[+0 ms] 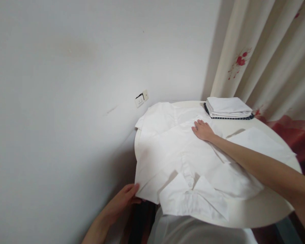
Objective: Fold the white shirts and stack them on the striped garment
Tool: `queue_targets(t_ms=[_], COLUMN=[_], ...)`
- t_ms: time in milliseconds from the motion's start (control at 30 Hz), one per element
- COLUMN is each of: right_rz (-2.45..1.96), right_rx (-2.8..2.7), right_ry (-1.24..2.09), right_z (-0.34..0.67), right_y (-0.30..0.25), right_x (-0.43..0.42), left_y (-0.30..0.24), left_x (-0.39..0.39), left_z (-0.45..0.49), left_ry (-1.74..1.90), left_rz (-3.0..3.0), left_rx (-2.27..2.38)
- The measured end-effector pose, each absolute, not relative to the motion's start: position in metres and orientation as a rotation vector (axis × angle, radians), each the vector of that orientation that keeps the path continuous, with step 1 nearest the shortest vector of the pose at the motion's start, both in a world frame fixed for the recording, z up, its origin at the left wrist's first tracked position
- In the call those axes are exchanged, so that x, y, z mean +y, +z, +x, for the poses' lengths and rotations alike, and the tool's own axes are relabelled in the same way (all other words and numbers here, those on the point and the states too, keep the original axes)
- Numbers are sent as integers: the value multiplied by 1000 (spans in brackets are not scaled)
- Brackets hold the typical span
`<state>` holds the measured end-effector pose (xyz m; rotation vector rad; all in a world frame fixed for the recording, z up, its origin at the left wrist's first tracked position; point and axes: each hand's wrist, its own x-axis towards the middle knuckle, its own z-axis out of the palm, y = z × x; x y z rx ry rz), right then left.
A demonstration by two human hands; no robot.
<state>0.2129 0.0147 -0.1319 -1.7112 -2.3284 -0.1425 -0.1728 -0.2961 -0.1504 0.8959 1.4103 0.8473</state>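
Pale clothing (193, 233) covers the person's lap, just below the rim of a round white table (259, 213). On the tabletop lies a white button-up shirt (165, 152), spread out, its pointed collar toward the person and overhanging the near edge. At the table's left edge, the left hand (128, 194) pinches a corner of the shirt between thumb and fingers. Palm down, the right hand (203, 130) rests on the shirt's far part, grasping nothing. Folded white cloth (227, 105) sits stacked near the floral curtain (240, 61); a wall socket (139, 100) shows beyond.
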Motion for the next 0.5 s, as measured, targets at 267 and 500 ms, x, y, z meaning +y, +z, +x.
queue_targets(t_ms=[267,500], right_rz=[-1709,-1685], right_rx=[-2361,-2360], right_ry=[-201,-264], right_z=[213,213], right_y=[-131,-134], right_x=[14,15], left_y=[-120,-90], left_x=[-291,-240], left_z=[-186,-186], left_ry=[684,1087], left_rz=[1250,1765], left_rx=[1477,2002])
